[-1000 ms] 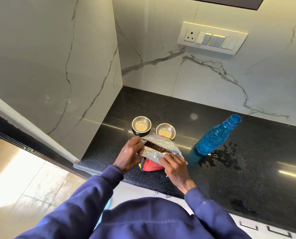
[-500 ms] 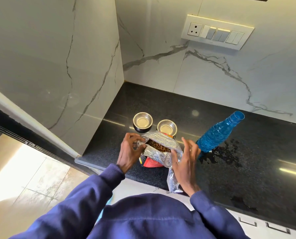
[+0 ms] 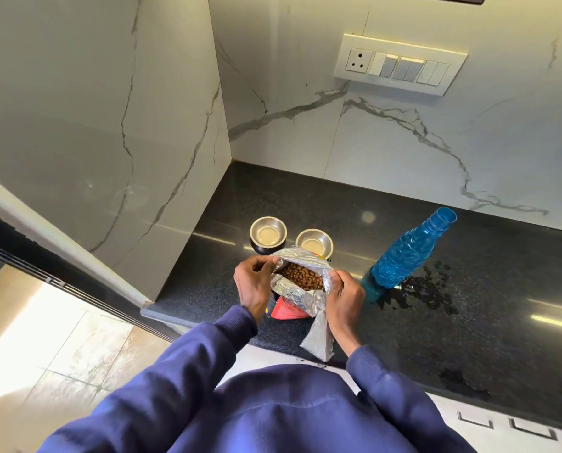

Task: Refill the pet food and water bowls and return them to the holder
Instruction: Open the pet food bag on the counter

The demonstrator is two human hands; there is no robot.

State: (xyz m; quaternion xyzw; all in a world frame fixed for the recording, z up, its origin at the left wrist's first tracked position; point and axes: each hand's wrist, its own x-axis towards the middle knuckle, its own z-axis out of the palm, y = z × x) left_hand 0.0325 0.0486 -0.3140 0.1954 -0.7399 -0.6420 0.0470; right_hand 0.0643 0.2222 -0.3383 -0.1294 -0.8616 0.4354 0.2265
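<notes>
Both hands grip the food bag. The left hand pinches the left edge of the foil mouth with curled fingers. The right hand has its fingers curled over the right edge. The mouth is spread wide between them.

Counts: 1 bag, 2 bowls, 1 bottle, 1 switch panel.

Bag:
- Silver foil lining with red/orange print outside.
- Stands on the black countertop near its front edge.
- Holds brown kibble, visible through the mouth and sitting below the rim.
- One loose foil strip hangs from the bag's right side, under the right wrist, down over the counter's front edge.

Bowls: both are round steel, upright, side by side just behind the bag, and not touching each other.
- The left bowl has a dark outer wall and shows only bare metal inside.
- The right bowl is partly hidden by the bag's far lip. What shows of its inside is bare metal too.

Off to the right of the bag stands the bottle, blue translucent ribbed plastic. It is near the right hand but apart from it. The neck is open at the top. I cannot tell the liquid level through the tint.

A wet patch lies on the counter around the bottle's base and to its right. A smaller patch lies nearer the front edge.

The switch panel is on the marble wall above, with one socket plus rocker switches. Blue sleeves cover both arms to the wrists.
</notes>
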